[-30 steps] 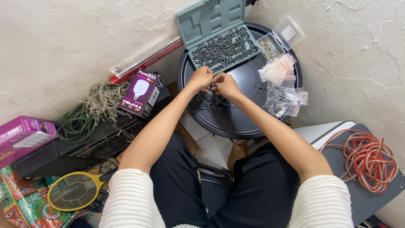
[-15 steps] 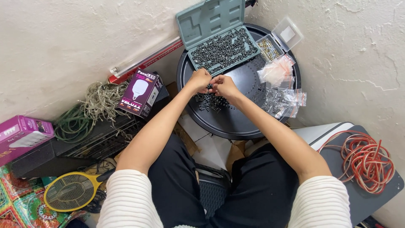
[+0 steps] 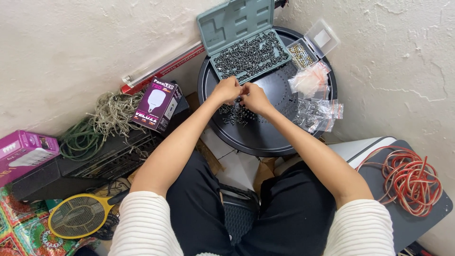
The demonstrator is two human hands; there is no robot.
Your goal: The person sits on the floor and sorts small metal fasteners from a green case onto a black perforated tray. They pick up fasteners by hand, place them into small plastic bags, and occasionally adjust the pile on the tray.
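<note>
Pinching one tiny screw (axis unreadable), left hand, right hand fingers closed.

1. The small dark screws lie in a loose heap on the round black tray, at its near-left part, right under the two hands; the piece pinched between the fingertips is too small to make out.
2. The grey-green plastic case sits open at the tray's far edge, lid tilted up against the wall, its lower half packed with more dark screws of the same kind.
3. The tray is flat, glossy and perforated in its middle.
</note>
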